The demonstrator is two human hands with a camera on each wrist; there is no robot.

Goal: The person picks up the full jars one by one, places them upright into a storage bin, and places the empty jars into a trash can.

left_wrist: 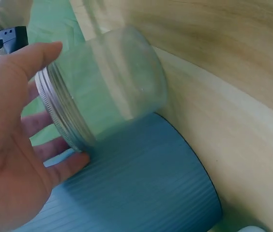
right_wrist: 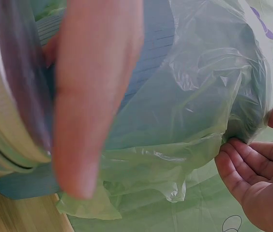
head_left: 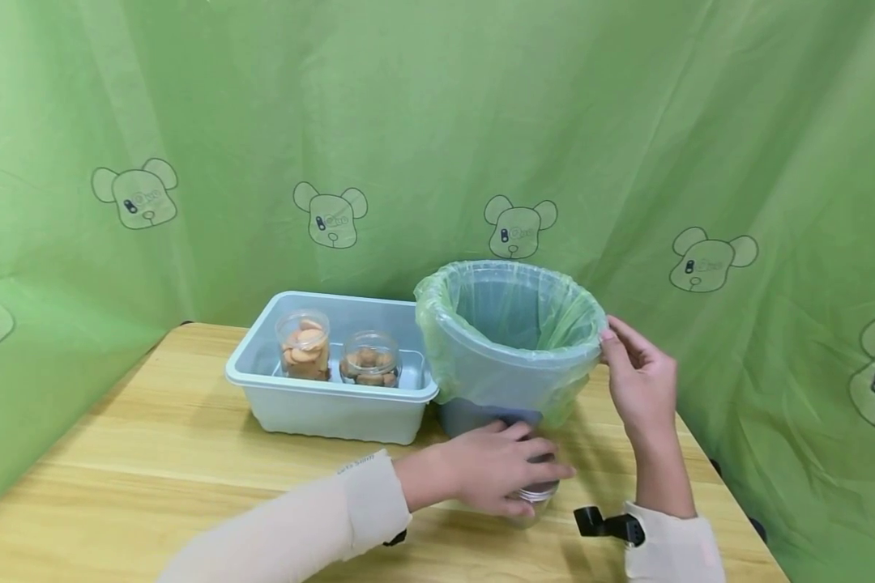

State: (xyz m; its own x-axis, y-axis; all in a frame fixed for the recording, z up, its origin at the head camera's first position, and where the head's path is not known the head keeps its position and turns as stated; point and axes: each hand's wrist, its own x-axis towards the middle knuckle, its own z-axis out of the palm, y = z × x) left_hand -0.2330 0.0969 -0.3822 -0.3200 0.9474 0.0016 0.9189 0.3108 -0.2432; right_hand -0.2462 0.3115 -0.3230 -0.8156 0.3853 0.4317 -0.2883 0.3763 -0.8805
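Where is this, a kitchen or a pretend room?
Probably a staged recording corner, not a real kitchen: a green bear-print curtain walls in a wooden table holding just a lined bin and a tub of cookie jars.

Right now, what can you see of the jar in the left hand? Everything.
The jar is clear, plastic-looking, with a silver screw lid, and looks empty. The left hand grips it from above at the lid end. It stands on the wooden table, just in front of the blue bin, apparently touching its base.
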